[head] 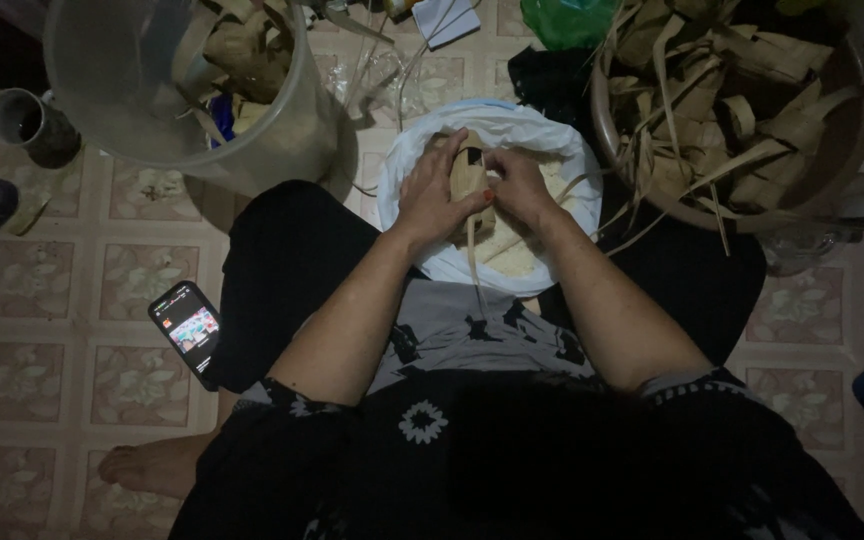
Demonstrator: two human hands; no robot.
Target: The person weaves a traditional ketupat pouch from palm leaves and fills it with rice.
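Over the white bowl of rice [552,150], I see my left hand [432,195] and right hand [517,185] pinching a light, pliable woven palm-leaf pouch [469,172], best held by its sides.

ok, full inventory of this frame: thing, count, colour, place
woven leaf pouch: 1, tan, held between both hands over the bowl
white bowl: 1, lined with plastic, holds rice, in front of the lap
clear plastic bucket: 1, holds leaf pouches, top left
round basin: 1, brown, full of leaf strips and pouches, top right
phone: 1, black, screen lit, on the tiled floor at left
cup: 1, dark, far left
left hand: on the pouch
right hand: on the pouch
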